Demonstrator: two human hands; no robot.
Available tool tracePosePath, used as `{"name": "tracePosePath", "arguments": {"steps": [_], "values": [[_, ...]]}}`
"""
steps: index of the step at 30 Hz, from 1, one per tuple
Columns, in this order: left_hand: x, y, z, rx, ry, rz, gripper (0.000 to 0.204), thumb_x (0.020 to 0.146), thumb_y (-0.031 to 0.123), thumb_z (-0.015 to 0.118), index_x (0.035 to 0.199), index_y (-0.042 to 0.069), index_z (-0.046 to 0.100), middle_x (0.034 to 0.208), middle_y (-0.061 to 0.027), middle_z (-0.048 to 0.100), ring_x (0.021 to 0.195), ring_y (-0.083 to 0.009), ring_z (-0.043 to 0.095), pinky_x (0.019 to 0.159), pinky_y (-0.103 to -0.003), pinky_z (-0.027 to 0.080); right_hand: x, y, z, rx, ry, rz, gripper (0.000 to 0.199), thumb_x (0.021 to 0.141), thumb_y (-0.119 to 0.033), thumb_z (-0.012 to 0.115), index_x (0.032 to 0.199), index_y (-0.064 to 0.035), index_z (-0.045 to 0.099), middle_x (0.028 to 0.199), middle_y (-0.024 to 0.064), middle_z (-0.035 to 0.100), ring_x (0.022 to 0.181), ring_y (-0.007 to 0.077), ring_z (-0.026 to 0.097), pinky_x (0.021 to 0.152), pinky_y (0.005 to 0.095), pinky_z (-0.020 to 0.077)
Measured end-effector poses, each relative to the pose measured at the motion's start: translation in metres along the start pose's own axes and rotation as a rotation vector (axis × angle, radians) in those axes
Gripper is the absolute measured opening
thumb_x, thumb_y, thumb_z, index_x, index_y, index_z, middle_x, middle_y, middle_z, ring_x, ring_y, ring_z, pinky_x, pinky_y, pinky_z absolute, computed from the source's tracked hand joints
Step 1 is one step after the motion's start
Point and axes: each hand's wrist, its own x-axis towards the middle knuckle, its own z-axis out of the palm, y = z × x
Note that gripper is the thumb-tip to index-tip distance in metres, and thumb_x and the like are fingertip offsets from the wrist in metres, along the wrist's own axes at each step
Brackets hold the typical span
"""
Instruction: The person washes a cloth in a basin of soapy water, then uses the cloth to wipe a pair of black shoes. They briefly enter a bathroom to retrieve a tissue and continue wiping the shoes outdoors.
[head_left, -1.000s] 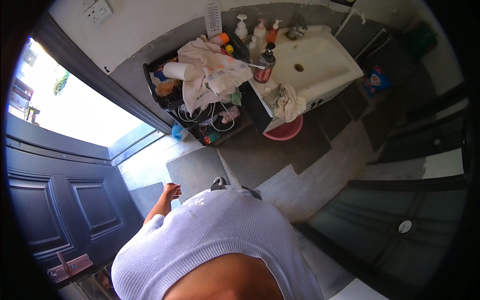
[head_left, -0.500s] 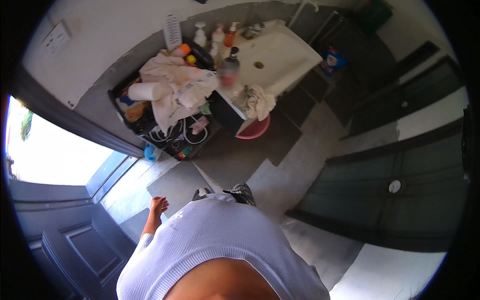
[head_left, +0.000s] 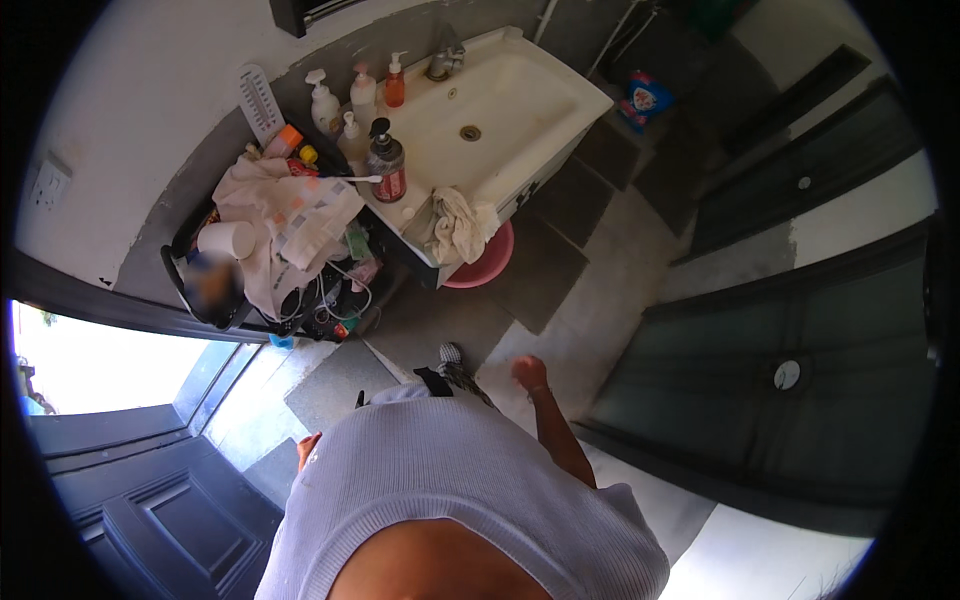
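My right hand point(head_left: 530, 373) hangs over the tiled floor in front of my body, its fingers loosely curled with nothing showing in them. By my left side, my left hand point(head_left: 309, 448) is mostly hidden behind my light sweater, so its fingers cannot be read. Neither hand touches anything. Ahead stands a white washbasin point(head_left: 545, 85) with a metal tap point(head_left: 445, 58). A crumpled cloth point(head_left: 455, 228) lies on its near corner, beside a dark-topped pump bottle point(head_left: 388, 165). Below that corner sits a pink basin point(head_left: 485, 262).
Left of the washbasin, a cluttered black rack holds a towel point(head_left: 290, 215), a paper roll point(head_left: 227, 239) and cables. More pump bottles point(head_left: 363, 92) line the wall. A dark door point(head_left: 180, 520) stands at left by a bright doorway; a dark glass-panelled door point(head_left: 740, 370) is at right.
My right hand has come into view at the front. My left hand has drawn back beside my body. The washbasin and rack appear nearer and further left.
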Motion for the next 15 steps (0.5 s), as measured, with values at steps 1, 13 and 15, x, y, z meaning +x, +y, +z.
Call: {"name": "tracePosePath", "arguments": {"steps": [1, 13, 15], "values": [[-0.005, 0.001, 0.006, 0.11, 0.046, 0.009, 0.033, 0.074, 0.03, 0.072, 0.083, -0.001, 0.065, 0.075, -0.0064, 0.066, 0.066, -0.014, 0.06, 0.061, -0.028, 0.049, 0.02, -0.017, -0.013, 0.05, 0.223, -0.091, 0.006, 0.079, -0.005, 0.057, 0.074, -0.0058, 0.059, 0.059, 0.0046, 0.057, 0.049, 0.0115, 0.056, 0.045, 0.026, 0.0449], [-0.137, 0.049, 0.024, -0.291, 0.073, 0.032, 0.028, 0.078, 0.027, 0.07, 0.081, 0.0, 0.064, 0.071, -0.0065, 0.064, 0.063, -0.0125, 0.059, 0.057, -0.027, 0.048, 0.259, -0.212, -0.125, 0.09, 0.222, -0.491, 0.04, 0.071, -0.007, 0.063, 0.111, -0.0085, 0.054, 0.087, 0.013, 0.054, 0.083, 0.0299, 0.055, 0.067, 0.0391, 0.0483], [-0.149, 0.045, 0.027, -0.27, 0.092, 0.013, 0.028, 0.078, 0.027, 0.07, 0.081, 0.0, 0.064, 0.071, -0.0066, 0.064, 0.063, -0.0126, 0.059, 0.058, -0.027, 0.048, 0.272, -0.217, -0.122, -0.022, 0.17, -0.519, 0.044, 0.07, -0.008, 0.063, 0.113, -0.0091, 0.053, 0.089, 0.0132, 0.051, 0.087, 0.03, 0.053, 0.068, 0.0397, 0.0485]]}}
